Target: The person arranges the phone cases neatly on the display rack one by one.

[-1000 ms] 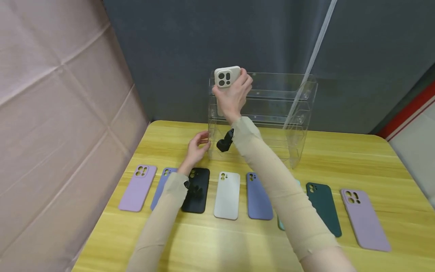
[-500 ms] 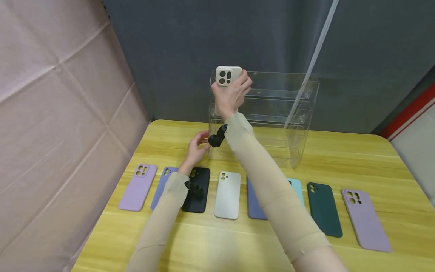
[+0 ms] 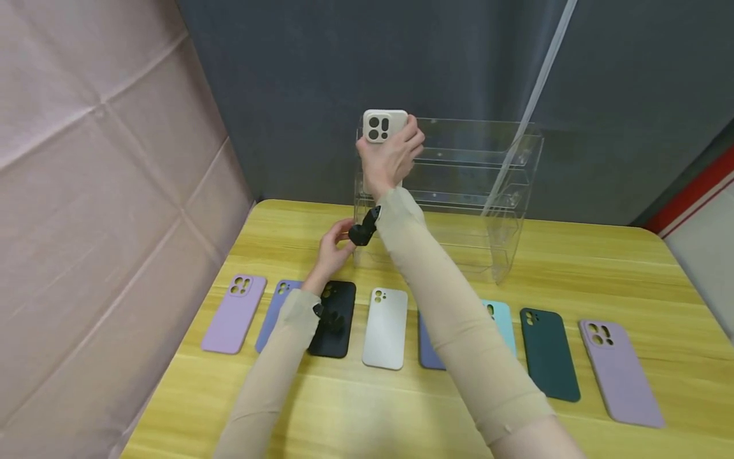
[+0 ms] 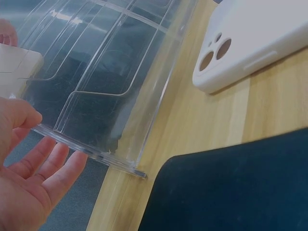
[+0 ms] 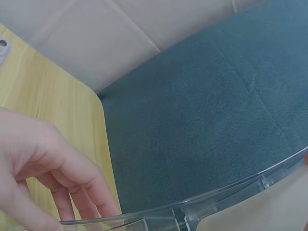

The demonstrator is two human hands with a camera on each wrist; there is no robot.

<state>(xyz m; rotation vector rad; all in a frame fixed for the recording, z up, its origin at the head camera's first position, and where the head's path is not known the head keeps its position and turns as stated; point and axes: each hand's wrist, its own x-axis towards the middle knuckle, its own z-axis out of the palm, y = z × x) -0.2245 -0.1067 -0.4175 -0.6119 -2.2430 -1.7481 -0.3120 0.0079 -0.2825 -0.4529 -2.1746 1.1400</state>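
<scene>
My right hand (image 3: 391,159) grips an off-white phone case (image 3: 397,121) with camera cutouts. It holds the case upright at the upper left of a clear acrylic tiered display rack (image 3: 459,199). Through the plastic in the left wrist view, the case (image 4: 17,62) shows behind the tiers. Whether it rests on the shelf is hidden by the hand. Low on the rack's left side, my left hand (image 3: 332,250) touches the side panel with thumb and fingertips. The left wrist view shows its slightly bent fingers (image 4: 65,175) against that panel.
A row of phone cases lies in front: lilac (image 3: 234,315), blue, black (image 3: 332,322), white (image 3: 385,328), blue, turquoise (image 3: 501,319), dark green (image 3: 550,354) and mauve (image 3: 622,376). Dark curtain (image 3: 298,95) hangs behind the wooden table (image 3: 608,274).
My right forearm has shifted left, then nearly stopped, uncovering part of the turquoise case and covering more of the blue one. The held case stands slightly straighter. My left hand has stayed at the rack.
</scene>
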